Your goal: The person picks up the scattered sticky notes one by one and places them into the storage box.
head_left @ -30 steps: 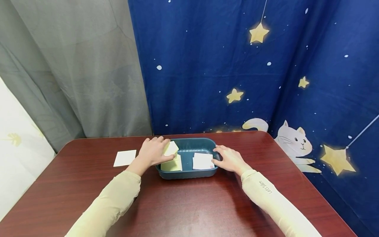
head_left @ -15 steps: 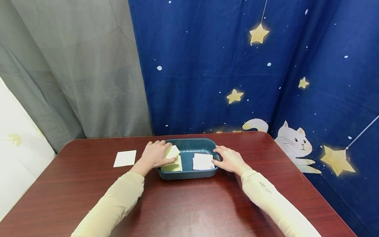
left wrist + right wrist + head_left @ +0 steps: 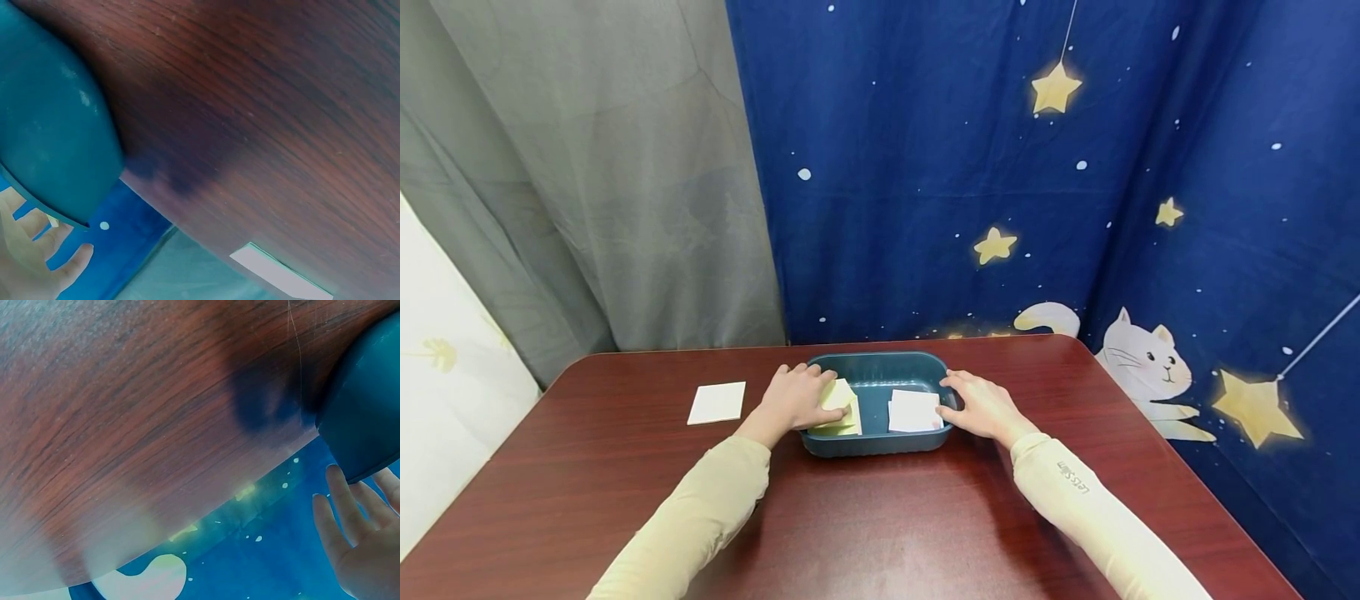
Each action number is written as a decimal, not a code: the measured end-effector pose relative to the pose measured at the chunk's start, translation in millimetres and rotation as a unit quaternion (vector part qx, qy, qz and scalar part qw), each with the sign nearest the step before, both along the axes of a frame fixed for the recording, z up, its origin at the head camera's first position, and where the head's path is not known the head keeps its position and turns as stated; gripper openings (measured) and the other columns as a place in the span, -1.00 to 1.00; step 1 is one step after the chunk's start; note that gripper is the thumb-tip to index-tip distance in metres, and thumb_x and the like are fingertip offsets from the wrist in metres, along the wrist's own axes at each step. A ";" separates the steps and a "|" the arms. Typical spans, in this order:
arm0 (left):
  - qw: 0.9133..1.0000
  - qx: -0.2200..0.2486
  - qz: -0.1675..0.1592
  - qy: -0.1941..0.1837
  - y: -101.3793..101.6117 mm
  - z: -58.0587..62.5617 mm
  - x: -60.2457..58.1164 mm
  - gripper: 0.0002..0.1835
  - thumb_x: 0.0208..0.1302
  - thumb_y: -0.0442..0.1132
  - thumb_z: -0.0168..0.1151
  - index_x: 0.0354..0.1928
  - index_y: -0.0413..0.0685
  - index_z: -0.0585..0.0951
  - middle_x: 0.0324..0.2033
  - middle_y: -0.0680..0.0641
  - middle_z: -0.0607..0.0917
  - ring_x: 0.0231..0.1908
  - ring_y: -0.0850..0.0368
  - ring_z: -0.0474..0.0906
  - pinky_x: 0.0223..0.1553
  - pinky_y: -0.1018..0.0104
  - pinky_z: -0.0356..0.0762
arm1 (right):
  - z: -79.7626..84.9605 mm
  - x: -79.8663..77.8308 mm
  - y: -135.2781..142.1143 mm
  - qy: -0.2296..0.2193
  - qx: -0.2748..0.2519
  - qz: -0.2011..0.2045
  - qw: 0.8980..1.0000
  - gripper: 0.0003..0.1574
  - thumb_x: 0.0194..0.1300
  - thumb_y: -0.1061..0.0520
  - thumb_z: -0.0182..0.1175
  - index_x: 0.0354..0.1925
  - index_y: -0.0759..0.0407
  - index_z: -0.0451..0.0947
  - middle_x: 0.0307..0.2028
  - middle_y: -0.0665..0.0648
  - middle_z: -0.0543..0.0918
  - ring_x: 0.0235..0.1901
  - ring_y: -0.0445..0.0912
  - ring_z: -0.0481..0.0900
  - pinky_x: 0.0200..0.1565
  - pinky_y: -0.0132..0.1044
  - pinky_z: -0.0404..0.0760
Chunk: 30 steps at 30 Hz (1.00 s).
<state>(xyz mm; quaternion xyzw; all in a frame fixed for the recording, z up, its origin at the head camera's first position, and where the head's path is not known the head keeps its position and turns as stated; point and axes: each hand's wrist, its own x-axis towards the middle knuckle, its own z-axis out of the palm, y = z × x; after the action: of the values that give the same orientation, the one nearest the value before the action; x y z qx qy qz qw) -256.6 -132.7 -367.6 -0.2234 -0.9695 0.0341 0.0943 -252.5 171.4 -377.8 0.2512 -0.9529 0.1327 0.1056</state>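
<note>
A dark teal oblong bin [image 3: 880, 446] stands on the table. At its left end my left hand [image 3: 792, 400] reaches over the rim and pinches a tilted yellow note sheet [image 3: 841, 393] between thumb and fingers. Under that sheet lie more yellow note sheets [image 3: 847, 427], partly hidden by the hand. White paper squares [image 3: 915, 411] lie in the bin's right half. My right hand [image 3: 981, 404] rests at the bin's right rim, thumb over the edge near the white squares. In the right wrist view its fingers [image 3: 347, 506] are spread and nearly straight against the bin's outside.
A white square of paper [image 3: 716, 402] lies on the reddish-brown table [image 3: 880, 517], left of the bin. Behind the table's far edge hang a grey curtain [image 3: 625, 167] and a blue curtain [image 3: 925, 167] with stars.
My left hand has moved slightly right and lower over the bin, and the yellow note sheet it holds has sunk deeper inside. The right hand and the bin have stayed put.
</note>
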 end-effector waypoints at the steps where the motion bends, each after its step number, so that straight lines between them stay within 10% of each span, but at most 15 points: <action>1: 1.000 -0.003 0.000 -0.004 -0.1 -0.9 -0.5 -0.26 -0.09 0.38 0.02 0.02 0.00 0.49 -0.16 -0.08 0.54 -0.18 -0.01 0.43 -0.23 0.02 0.29 | -0.1 0.1 -0.1 0.001 0.000 0.000 1.000 -0.39 0.03 -0.18 0.19 -0.02 0.15 0.48 0.04 0.16 0.44 -0.07 0.05 0.47 -0.19 0.01 0.45; 30: 0.992 -0.048 0.019 -0.116 6.3 -13.9 -7.6 -0.19 -0.16 0.39 0.10 0.12 0.06 0.42 -0.04 -0.07 0.51 -0.06 -0.01 0.38 -0.14 -0.04 0.17 | -1.2 -0.5 0.4 0.002 0.000 0.001 1.000 -0.38 0.03 -0.17 0.18 -0.01 0.15 0.48 0.05 0.15 0.44 -0.06 0.05 0.46 -0.19 0.02 0.44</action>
<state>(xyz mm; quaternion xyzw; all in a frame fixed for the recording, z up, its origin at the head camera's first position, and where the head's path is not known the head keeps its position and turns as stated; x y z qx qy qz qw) -264.2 -126.4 -381.5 -0.2119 -0.9752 0.0563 -0.0304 -253.0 171.8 -379.0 0.2525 -0.9525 0.1319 0.1073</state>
